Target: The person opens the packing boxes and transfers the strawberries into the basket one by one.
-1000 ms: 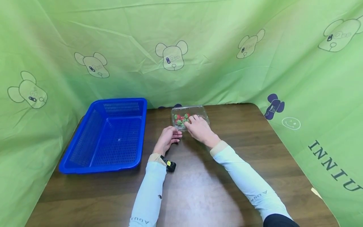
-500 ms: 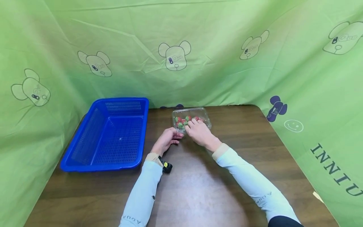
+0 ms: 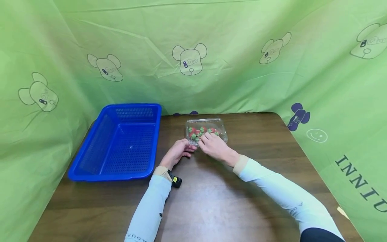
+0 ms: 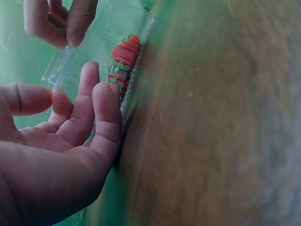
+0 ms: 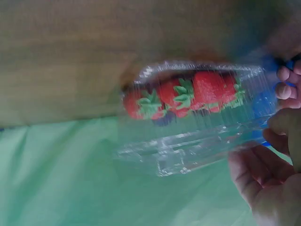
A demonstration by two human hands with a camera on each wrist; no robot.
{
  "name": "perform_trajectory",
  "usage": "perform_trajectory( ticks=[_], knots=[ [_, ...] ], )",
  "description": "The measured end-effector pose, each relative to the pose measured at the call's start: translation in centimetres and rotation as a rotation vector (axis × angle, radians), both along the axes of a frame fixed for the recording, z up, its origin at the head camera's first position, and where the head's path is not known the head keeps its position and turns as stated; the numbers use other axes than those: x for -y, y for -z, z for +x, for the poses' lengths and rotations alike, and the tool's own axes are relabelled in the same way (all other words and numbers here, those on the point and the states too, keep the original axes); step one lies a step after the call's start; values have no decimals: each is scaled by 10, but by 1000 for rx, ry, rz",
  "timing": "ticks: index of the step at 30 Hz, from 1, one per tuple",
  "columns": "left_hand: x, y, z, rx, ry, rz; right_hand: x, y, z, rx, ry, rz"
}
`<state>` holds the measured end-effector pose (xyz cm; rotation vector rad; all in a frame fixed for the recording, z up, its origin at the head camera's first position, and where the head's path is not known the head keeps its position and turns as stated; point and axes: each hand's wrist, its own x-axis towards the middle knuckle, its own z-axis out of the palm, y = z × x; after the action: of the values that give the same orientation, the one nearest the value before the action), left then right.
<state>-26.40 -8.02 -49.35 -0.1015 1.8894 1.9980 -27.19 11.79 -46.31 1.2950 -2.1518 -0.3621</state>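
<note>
Near the back edge of the table lies a clear plastic clamshell box [image 3: 223, 135] with several red strawberries [image 3: 203, 129] inside, green leaves showing. My left hand [image 3: 178, 150] pinches the box's near left corner; in the left wrist view its thumb and index fingertips meet at the clear rim. Close beside it on the near side, my right hand [image 3: 215, 147] bends over the front edge. Its thumb and fingers grip the rim there, as the left wrist view shows at the top. The right hand covers part of the box's front side.
A blue plastic basket [image 3: 156, 141] with slotted walls stands left of the hands. Behind the brown wooden table [image 3: 257, 188] hangs a green curtain [image 3: 145, 87] with printed bear heads, enclosing the back and both sides.
The clamshell box and both hands have come slightly nearer to me. The right hand has slid toward the box's front edge, and more strawberries show. The view has also turned a little.
</note>
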Motion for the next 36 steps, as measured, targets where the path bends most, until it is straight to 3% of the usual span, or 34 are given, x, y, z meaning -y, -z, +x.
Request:
perform_trajectory(
  ticks=[5, 7, 12, 15, 27, 36],
  knots=[
    [-1, -1, 2, -11, -6, -2, 3, -2, 3, -5, 25, 44],
    [-2, -6, 4, -4, 6, -11, 3, -1, 4, -6, 44, 46],
    [-4, -5, 6, 4, -3, -11, 2, 3, 3, -36, 44, 29],
    [-6, 0, 6, 7, -32, 21, 3, 4, 1, -49, 34, 15],
    [-8, -6, 7, 21, -106, 73, 7, -3, 1, -43, 28, -13],
    [-10, -5, 9, 6, -103, 17, 13, -2, 3, -49, 60, -5]
  ],
)
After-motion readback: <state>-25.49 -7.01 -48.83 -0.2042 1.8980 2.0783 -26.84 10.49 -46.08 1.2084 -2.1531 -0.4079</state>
